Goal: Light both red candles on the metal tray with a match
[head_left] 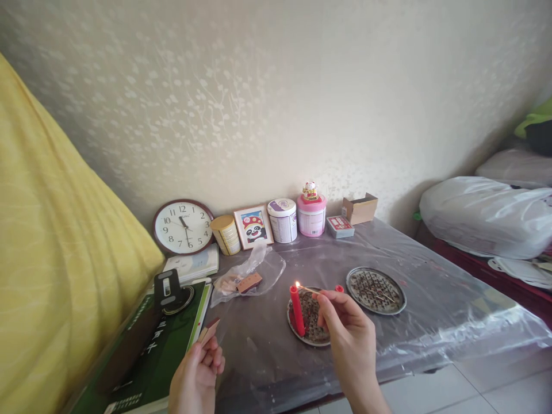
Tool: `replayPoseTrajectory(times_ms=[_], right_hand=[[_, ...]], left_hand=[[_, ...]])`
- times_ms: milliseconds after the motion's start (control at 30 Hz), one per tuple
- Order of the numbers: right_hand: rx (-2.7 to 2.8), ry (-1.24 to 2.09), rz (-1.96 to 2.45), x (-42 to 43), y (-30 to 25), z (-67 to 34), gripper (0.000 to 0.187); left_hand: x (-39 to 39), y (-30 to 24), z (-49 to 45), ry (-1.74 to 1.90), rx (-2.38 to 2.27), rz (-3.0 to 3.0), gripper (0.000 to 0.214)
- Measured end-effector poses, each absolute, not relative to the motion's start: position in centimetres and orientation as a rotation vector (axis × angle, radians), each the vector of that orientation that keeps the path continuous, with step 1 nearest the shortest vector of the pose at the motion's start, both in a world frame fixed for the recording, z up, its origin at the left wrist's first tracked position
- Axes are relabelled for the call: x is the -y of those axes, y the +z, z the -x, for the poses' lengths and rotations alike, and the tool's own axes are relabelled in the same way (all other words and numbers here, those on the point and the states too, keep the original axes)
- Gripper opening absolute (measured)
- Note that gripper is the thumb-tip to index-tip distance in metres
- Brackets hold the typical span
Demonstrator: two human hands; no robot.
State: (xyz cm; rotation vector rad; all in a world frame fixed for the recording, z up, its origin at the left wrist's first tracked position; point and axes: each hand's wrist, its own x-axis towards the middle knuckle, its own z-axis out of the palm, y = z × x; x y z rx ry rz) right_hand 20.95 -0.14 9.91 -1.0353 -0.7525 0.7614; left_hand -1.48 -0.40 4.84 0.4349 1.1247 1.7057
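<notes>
Three round lidded cans [282, 224] stand far; right hand [351, 333], pinching one burning wooden match [309, 288], partly hides one of two red candles [297, 313]; left hand [196, 374] pinches a brown matchbox [209, 332].

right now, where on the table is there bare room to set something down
Bare table shows right of the rightmost plate, and between the left hand and right hand near the front edge. It is crowded along the wall, from clock to cardboard box, at left over the green book, and around the red candle, where a flame burns.
</notes>
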Motion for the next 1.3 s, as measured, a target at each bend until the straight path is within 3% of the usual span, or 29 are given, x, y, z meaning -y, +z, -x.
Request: replayPoseTrajectory(times_ms=[1300], right_hand=[[0.786,0.716,1.084,0.17,9.98,-20.63,0.024]], left_hand=[[0.34,4.95,1.39,1.706,-1.127,-0.45,0.044]])
